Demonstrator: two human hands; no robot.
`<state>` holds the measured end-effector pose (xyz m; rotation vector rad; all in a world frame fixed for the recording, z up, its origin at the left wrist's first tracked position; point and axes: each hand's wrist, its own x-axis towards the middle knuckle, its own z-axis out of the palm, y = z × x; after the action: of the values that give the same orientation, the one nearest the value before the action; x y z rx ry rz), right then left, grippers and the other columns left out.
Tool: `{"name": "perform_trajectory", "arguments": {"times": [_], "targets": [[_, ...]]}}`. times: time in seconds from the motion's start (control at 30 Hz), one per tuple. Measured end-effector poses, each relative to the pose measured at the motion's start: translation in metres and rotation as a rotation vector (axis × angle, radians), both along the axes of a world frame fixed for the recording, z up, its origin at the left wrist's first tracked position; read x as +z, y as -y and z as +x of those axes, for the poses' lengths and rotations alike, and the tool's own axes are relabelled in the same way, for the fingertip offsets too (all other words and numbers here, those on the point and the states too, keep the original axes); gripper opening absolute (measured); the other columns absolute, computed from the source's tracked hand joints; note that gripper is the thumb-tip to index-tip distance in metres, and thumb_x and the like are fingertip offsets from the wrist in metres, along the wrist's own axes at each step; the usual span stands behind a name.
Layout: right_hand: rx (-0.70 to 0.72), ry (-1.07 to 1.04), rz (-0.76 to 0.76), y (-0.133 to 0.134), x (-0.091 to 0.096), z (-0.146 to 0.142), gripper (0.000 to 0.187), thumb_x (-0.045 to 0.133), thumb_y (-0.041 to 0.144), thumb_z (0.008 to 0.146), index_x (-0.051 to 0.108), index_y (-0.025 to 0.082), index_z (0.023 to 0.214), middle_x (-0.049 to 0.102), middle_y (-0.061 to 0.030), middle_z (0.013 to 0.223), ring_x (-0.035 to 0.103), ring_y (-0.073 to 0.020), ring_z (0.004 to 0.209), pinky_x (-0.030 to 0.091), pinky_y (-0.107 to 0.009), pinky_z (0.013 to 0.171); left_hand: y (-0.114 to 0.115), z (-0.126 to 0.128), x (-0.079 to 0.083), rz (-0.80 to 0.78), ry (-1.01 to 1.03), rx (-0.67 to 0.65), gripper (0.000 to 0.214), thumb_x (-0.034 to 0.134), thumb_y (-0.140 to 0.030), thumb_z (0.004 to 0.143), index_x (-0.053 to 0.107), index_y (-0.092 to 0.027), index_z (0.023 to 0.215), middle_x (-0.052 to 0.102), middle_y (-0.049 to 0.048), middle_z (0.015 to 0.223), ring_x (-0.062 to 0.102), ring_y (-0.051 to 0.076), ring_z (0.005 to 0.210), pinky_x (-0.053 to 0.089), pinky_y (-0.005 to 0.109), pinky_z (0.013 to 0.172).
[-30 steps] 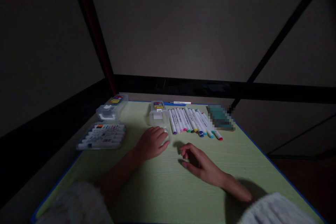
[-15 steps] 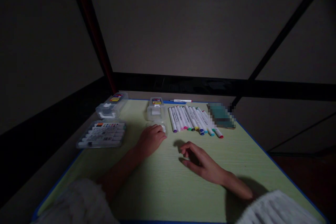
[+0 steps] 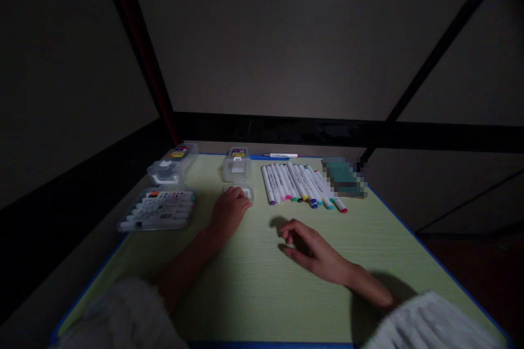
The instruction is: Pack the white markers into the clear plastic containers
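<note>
My left hand (image 3: 227,211) rests palm down on the green table (image 3: 262,289), its fingers laid over the near end of an open clear plastic marker case (image 3: 237,170). To the right of that case lies a row of several white markers (image 3: 298,184) with coloured caps. My right hand (image 3: 310,250) lies on the table in front of the markers, fingers loosely curled and apart, holding nothing.
At the left edge sits a closed clear case full of markers (image 3: 159,209), with another clear case (image 3: 172,163) behind it. A single pen (image 3: 280,155) lies at the far edge. A blurred teal object (image 3: 343,176) sits at the far right.
My left hand has slid the open clear case away and to the left, opening a gap between it and the marker row. My right hand has stayed put.
</note>
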<state>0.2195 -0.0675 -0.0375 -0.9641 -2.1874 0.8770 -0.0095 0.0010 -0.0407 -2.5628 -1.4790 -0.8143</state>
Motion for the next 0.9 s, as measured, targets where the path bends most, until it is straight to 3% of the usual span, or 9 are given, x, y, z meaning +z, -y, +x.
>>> {"name": "perform_trajectory", "arguments": {"times": [0.27,0.4,0.47,0.67,0.8,0.9], "targets": [[0.015,0.011,0.046,0.001,0.002,-0.001,0.020,0.051,0.016,0.081,0.046,0.022,0.099,0.052,-0.0026,0.087,0.049,-0.0137,0.075,0.044,-0.028,0.067,0.000,0.001,-0.004,0.152,0.114,-0.032,0.005,0.058,-0.015,0.079,0.061,-0.016,0.083,0.055,0.0055,0.087,0.049,0.018,0.086,0.046,0.032,0.076],[0.000,0.010,0.151,-0.002,0.005,0.002,0.009,0.047,0.018,0.083,0.048,0.021,0.092,0.052,-0.0031,0.082,0.051,-0.0144,0.075,0.043,-0.028,0.066,0.002,0.003,-0.006,0.260,0.166,-0.084,0.007,0.053,-0.016,0.082,0.059,-0.016,0.084,0.055,0.0063,0.091,0.049,0.018,0.088,0.046,0.031,0.076],[-0.091,-0.002,0.228,-0.010,0.014,0.008,0.006,0.046,0.019,0.084,0.049,0.020,0.089,0.054,-0.0041,0.082,0.052,-0.0153,0.076,0.044,-0.029,0.067,0.004,0.004,-0.006,0.291,0.178,-0.114,0.008,0.051,-0.014,0.083,0.059,-0.016,0.083,0.055,0.0063,0.090,0.050,0.017,0.088,0.046,0.030,0.076],[-0.584,0.064,0.375,-0.063,0.046,0.047,0.009,0.050,0.022,0.077,0.054,0.018,0.085,0.055,-0.0050,0.082,0.053,-0.0153,0.066,0.042,-0.028,0.059,0.010,0.009,-0.004,0.315,0.190,-0.191,0.009,0.051,-0.011,0.080,0.057,-0.017,0.081,0.056,0.0066,0.093,0.051,0.017,0.089,0.047,0.030,0.076],[-0.821,0.065,0.312,-0.087,0.034,0.072,0.010,0.049,0.021,0.075,0.056,0.015,0.079,0.060,-0.0072,0.080,0.054,-0.0147,0.060,0.042,-0.027,0.058,0.012,0.013,-0.004,0.287,0.181,-0.275,0.013,0.050,-0.008,0.080,0.057,-0.016,0.087,0.056,0.0081,0.098,0.050,0.018,0.093,0.048,0.031,0.079],[-0.784,0.297,0.320,-0.086,0.022,0.082,0.009,0.050,0.017,0.073,0.058,0.016,0.077,0.063,-0.0065,0.075,0.054,-0.0151,0.060,0.039,-0.026,0.059,0.013,0.016,-0.004,0.246,0.179,-0.343,0.015,0.049,-0.006,0.080,0.056,-0.015,0.090,0.055,0.0087,0.102,0.050,0.018,0.094,0.048,0.031,0.079]]}}
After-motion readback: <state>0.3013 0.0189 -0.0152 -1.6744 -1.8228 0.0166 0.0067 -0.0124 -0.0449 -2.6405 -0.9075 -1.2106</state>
